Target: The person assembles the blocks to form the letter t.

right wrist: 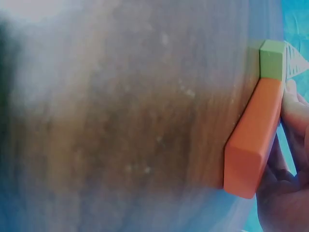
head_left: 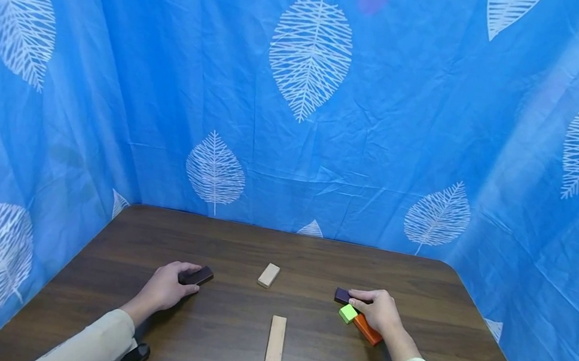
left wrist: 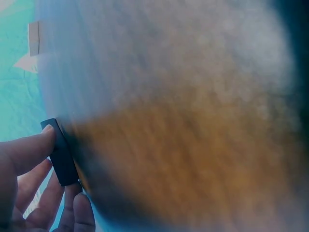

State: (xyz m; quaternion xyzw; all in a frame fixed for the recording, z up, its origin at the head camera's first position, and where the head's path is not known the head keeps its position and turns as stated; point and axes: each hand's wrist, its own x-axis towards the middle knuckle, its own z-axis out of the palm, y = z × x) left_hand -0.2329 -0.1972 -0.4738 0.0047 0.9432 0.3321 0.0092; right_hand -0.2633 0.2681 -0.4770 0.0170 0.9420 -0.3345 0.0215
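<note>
At the left of the table, my left hand (head_left: 165, 287) grips a dark block (head_left: 197, 276) between thumb and fingers; the left wrist view shows the thumb on the dark block (left wrist: 63, 153). On the right side, my right hand (head_left: 381, 311) pinches a dark purple block (head_left: 343, 296), whose right part lies under the fingers. Just below it are a green block (head_left: 348, 313) and an orange block (head_left: 367, 330), end to end. In the right wrist view the green block (right wrist: 273, 60) touches the orange block (right wrist: 253, 137), with my right hand (right wrist: 289, 193) beside them; the purple block is hidden there.
A short pale wooden block (head_left: 269, 275) lies on the brown table (head_left: 226, 341) between the hands, towards the back. Nearer the front is a longer pale block (head_left: 276, 341). A blue curtain (head_left: 372, 124) with white leaf prints hangs behind the table and at both sides.
</note>
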